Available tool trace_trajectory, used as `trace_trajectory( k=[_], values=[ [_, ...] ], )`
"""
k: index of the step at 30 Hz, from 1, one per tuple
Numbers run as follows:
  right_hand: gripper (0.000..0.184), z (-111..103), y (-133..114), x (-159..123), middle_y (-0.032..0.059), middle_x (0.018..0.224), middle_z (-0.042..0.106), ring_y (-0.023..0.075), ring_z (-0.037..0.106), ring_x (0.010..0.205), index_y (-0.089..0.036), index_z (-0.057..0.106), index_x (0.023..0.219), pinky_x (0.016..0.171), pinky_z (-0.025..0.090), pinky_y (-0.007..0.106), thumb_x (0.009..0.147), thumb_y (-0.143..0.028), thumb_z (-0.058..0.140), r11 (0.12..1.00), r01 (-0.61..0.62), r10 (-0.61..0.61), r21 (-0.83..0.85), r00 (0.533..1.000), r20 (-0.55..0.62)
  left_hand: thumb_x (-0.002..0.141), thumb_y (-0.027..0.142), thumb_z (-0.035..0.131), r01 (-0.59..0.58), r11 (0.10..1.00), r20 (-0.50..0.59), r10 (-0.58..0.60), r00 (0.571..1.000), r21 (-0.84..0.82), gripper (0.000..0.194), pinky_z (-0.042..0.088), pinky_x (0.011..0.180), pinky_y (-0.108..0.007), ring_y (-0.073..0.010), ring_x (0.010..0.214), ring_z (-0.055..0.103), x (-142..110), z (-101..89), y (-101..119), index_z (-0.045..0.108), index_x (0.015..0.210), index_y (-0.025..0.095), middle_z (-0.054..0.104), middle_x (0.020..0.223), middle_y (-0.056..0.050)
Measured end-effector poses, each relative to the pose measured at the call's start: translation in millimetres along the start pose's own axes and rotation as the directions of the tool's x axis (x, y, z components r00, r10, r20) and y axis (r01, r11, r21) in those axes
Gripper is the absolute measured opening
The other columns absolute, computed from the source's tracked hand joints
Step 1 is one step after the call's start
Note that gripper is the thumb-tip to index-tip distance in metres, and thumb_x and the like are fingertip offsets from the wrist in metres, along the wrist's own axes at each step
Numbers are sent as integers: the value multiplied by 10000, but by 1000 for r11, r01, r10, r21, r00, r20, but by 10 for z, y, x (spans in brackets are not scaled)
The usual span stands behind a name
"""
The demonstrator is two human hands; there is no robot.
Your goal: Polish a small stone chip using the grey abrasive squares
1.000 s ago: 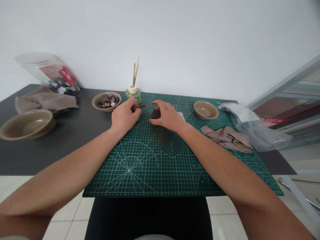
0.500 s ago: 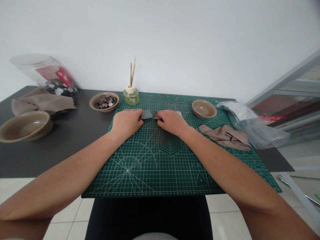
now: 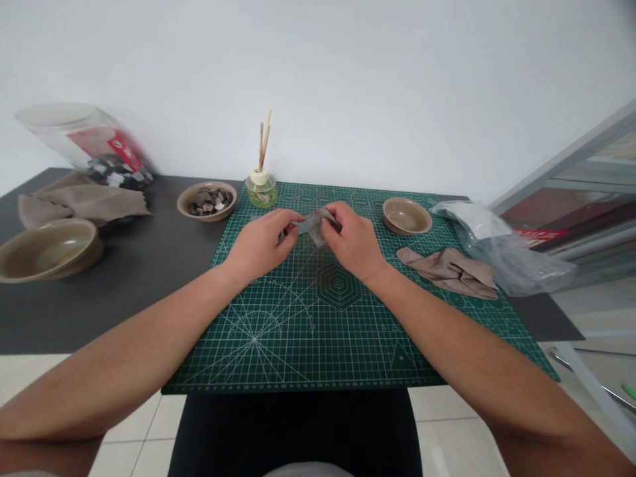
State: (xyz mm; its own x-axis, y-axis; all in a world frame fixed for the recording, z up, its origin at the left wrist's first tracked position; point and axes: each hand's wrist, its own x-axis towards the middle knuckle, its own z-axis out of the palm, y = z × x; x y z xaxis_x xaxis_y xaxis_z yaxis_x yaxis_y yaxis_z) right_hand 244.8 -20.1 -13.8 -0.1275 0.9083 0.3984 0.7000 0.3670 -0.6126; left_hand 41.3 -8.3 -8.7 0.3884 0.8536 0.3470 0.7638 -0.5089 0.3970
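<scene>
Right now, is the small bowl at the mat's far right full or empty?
Empty: the small bowl shows its bare inner wall and bottom, with nothing lying in it on the green mat.

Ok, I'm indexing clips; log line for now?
left hand: pinching thin bluish piece; right hand: holding flat grey piece; below: green gridded cutting mat

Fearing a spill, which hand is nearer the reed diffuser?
Left. The left hand is just in front of the reed diffuser; the right hand is farther off, toward its right.
</scene>
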Motion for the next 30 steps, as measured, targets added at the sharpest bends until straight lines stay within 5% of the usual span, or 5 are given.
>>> trace_trajectory(
  k=[6,16,20,24,30],
  values=[
    [106,75,3,-131,-11,826,721,190,680,748,-238,651,962,709,488,311,895,-317,630,974,-41,44,224,999,-6,915,334,656,59,919,6,-61,998,-390,334,422,595,-266,-137,598,543,2,110,-59,675,1228,218,629,733,32],
    [105,73,40,-123,6,946,784,196,704,873,-236,746,979,805,497,305,915,-284,679,982,94,-108,164,991,77,898,335,654,45,911,37,-33,999,-411,117,377,551,-271,-123,582,489,-16,116,-65,679,886,222,575,673,41],
    [128,52,26,-135,2,914,801,195,720,826,-239,779,991,762,504,296,913,-266,681,998,58,-59,20,997,47,833,315,760,124,757,75,-100,992,-642,275,459,546,-262,-125,561,574,-6,178,-86,628,1057,224,633,687,59],
    [290,19,32,-156,3,1115,841,199,777,970,-267,800,1183,869,564,310,929,-229,666,996,85,-86,-42,996,-33,728,258,827,213,543,121,-200,972,-812,295,602,703,-295,-160,703,731,8,220,-86,616,927,203,740,765,16],
    [435,18,0,-203,-38,1305,783,169,770,1146,-314,753,1316,983,602,299,939,-148,613,972,208,-207,-110,978,16,697,267,845,315,451,197,-289,937,-835,258,647,749,-321,-180,727,772,-6,164,-17,663,863,192,785,771,-3]
  ],
)
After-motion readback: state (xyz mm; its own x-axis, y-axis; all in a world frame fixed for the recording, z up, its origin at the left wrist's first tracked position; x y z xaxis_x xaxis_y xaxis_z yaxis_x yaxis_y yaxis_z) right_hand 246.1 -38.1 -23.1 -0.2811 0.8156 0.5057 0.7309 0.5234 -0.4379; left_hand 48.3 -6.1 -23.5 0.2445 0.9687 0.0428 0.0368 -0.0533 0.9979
